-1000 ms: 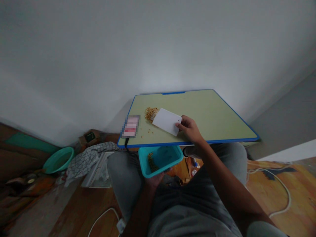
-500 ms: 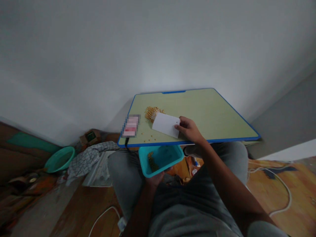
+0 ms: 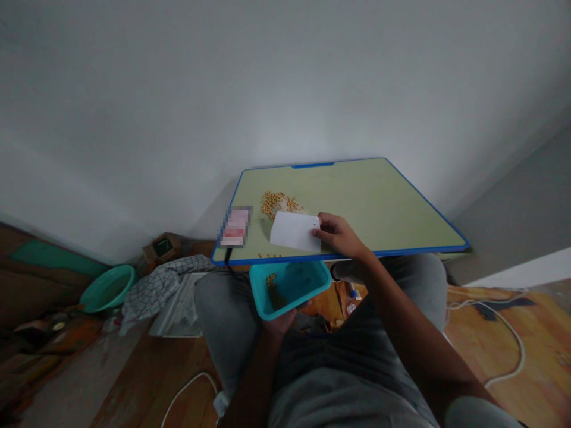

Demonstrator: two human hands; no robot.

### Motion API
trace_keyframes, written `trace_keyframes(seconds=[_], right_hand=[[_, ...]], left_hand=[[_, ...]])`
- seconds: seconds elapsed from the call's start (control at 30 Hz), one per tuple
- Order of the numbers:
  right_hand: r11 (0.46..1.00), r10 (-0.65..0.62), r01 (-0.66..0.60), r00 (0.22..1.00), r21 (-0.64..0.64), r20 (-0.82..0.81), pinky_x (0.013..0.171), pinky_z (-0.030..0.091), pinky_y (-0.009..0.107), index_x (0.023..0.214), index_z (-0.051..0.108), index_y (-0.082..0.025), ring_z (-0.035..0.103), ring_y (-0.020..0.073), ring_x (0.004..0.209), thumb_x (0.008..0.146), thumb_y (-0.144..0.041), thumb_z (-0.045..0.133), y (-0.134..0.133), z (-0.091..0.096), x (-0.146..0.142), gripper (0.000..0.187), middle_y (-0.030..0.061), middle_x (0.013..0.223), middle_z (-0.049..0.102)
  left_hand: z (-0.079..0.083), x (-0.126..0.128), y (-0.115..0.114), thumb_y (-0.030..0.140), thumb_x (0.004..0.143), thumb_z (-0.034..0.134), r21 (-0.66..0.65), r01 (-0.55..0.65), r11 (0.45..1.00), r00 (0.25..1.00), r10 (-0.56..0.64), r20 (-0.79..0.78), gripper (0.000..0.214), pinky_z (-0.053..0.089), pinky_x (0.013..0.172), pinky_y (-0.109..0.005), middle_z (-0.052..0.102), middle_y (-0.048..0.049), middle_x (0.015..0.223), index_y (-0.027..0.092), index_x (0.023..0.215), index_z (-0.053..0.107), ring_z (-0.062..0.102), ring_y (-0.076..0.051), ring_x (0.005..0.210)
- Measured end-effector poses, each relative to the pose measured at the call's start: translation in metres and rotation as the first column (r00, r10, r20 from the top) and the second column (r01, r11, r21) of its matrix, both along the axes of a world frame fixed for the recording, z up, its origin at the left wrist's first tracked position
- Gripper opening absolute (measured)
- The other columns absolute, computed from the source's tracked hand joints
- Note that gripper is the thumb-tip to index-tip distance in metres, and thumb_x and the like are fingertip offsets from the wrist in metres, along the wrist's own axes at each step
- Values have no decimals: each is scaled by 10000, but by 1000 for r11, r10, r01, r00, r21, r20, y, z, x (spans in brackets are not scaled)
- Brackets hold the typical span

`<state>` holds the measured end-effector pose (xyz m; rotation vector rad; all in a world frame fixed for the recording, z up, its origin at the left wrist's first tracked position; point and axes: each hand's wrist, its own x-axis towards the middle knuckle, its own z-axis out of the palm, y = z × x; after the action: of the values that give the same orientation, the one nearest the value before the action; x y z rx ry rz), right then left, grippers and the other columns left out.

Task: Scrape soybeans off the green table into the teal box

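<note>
Between thumb and fingers, my right hand grips a flat white card with a small hole near its held edge. The card stands tilted over the table top. Just behind it lies a heap of yellow beans with a patch of whitish grains at its front. A few loose beans sit by the table's front edge. Below that edge, my left hand holds a turquoise plastic tub from underneath, its fingers partly hidden. Small greenish grains lie inside the tub.
A blurred-out phone-like object with a black cable lies at the table's left. On the floor to the left are a green basin, a checked cloth and a small box. White cables run along the floor at right.
The white card has moved slightly toward the table's front edge, and the loose beans there are now closer to that edge. The tub has stayed in place.
</note>
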<state>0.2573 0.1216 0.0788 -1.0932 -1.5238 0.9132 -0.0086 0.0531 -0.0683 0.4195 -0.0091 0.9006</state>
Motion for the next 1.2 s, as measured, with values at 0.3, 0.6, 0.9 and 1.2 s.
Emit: trace_keyframes(seconds=[0.3,0.6,0.9,1.2], right_hand=[[1000,3,-3,1000,-2,-7,643,370,292,761,517,-236,453,150,694,807,-433,748,0,2,0,308,-37,738,458],[1000,0,0,1000,-1,-14,652,362,288,753,501,-237,443,152,706,800,-422,758,-1,1,0,320,-38,737,453],[999,30,-31,998,-18,-50,639,362,288,751,514,-234,446,151,702,791,-424,768,-2,5,0,320,-36,740,456],[992,105,-108,993,-72,-47,624,351,283,767,507,-239,449,158,706,807,-432,770,-5,4,0,329,-31,747,450]], left_hand=[[1,1,-1,690,1083,173,-16,-16,1000,999,16,-38,775,478,1211,-680,659,-97,1601,298,1520,679,627,-372,1464],[5,2,-1,671,1088,127,-4,0,1000,1000,0,-31,794,513,1191,-659,674,-85,1582,300,1503,694,655,-358,1434],[-6,2,2,677,1075,61,22,30,999,1000,-30,9,838,373,1281,-707,603,-97,1656,305,1582,615,555,-366,1536],[4,4,-1,679,1085,105,7,19,1000,1000,-19,-6,817,468,1236,-643,644,-75,1616,290,1537,663,623,-345,1472]])
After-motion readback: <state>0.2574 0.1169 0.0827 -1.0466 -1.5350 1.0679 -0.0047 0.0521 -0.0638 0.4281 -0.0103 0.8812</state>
